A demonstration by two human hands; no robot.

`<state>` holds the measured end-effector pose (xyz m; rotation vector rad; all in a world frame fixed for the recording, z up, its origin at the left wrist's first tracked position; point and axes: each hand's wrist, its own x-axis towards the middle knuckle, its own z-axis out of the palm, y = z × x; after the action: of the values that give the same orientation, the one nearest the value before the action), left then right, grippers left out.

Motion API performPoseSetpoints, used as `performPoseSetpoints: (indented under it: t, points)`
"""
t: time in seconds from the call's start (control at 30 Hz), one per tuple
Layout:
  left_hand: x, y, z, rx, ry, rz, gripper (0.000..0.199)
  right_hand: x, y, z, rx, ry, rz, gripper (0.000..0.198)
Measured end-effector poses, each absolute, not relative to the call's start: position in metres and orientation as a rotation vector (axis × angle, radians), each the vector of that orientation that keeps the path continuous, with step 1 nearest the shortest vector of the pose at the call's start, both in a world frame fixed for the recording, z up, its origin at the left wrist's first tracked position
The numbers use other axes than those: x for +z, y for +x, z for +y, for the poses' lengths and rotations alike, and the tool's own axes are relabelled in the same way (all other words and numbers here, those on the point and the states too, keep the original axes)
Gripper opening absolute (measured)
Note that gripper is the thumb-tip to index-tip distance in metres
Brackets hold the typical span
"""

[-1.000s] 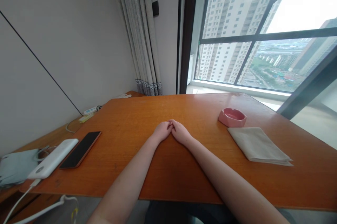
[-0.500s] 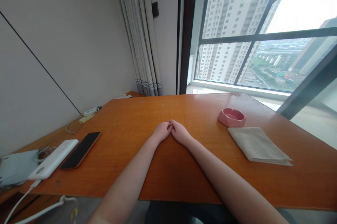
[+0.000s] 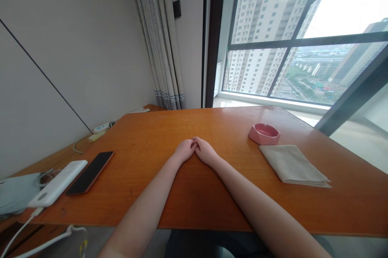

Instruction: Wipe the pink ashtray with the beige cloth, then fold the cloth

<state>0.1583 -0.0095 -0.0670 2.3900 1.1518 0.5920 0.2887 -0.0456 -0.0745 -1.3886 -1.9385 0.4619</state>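
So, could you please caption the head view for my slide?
Left hand and right hand rest touching on an orange table, near a pink ashtray and folded cloth.

Two bare forearms enter from the bottom edge — one from about 7 o'clock, the other from about 5 o'clock — and taper toward the middle of the view. No sleeve, watch, ring or bracelet shows on either arm. The left hand [image 3: 184, 152] and the right hand [image 3: 205, 153] are bare too, small and rounded, with short fingers. At 6 o'clock, below the arms, a patch of dark clothing shows — its kind cannot be told.
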Motion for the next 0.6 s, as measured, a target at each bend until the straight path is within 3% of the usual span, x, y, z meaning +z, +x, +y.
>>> performPoseSetpoints:
  t: [0.2,0.33,0.43,0.53,0.6]
  points:
    - [-0.069,0.156,-0.006,0.594,2.387,1.139,0.031,-0.066,0.293,-0.051,0.422,-1.478,-2.06,0.048]
    - [-0.065,0.153,-0.005,0.596,2.388,1.154,0.03,-0.048,0.351,-0.052,0.048,-2.017,-1.807,0.073]
    - [-0.063,0.153,-0.006,0.606,2.362,1.184,0.029,-0.04,0.418,-0.058,-0.251,-2.328,-1.393,0.068]
    - [-0.064,0.155,-0.008,0.604,2.364,1.215,0.03,-0.044,0.471,-0.067,-0.303,-2.486,-1.313,0.044]
    - [-0.064,0.156,-0.008,0.597,2.366,1.234,0.031,-0.051,0.488,-0.071,-0.284,-2.516,-1.321,0.04]
